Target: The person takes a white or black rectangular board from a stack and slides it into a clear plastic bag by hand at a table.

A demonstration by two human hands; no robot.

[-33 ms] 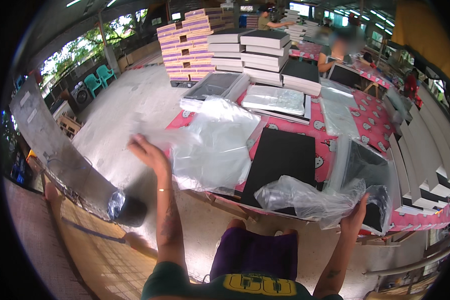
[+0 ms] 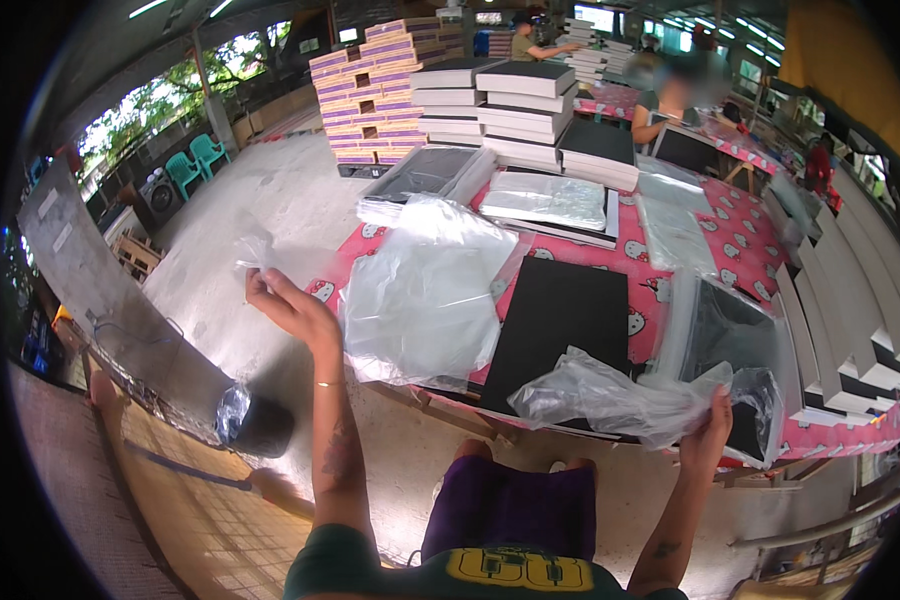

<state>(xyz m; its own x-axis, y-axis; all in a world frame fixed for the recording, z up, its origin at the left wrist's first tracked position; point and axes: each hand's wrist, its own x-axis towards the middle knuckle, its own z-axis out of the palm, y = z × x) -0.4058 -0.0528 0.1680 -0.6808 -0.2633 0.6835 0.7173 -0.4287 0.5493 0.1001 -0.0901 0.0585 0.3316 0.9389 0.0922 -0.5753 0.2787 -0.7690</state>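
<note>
At the left, beyond the table edge, my left hand (image 2: pixel 295 308) is raised with its fingers pinched on a small crumpled piece of clear plastic film (image 2: pixel 255 248). My right hand (image 2: pixel 707 432) grips the end of a crumpled clear plastic bag (image 2: pixel 625 398) at the table's front edge. That bag lies partly over a flat black board (image 2: pixel 565 315). Between my hands and to the left, a stack of clear plastic bags (image 2: pixel 420 310) rests on the table. Beside my right hand is a black panel in clear plastic (image 2: pixel 735 330).
The table has a pink patterned cover (image 2: pixel 740 245). Stacks of thick black-topped white blocks (image 2: pixel 525 105) stand at its back, and more white blocks (image 2: pixel 860 290) line the right side. Boxes (image 2: pixel 375 100) are piled on a pallet. A co-worker (image 2: pixel 667 105) sits beyond the table.
My left hand has shifted slightly left, and the plastic film in it has swung from over the bag stack to above the fingers. My right hand stays on the bag.
</note>
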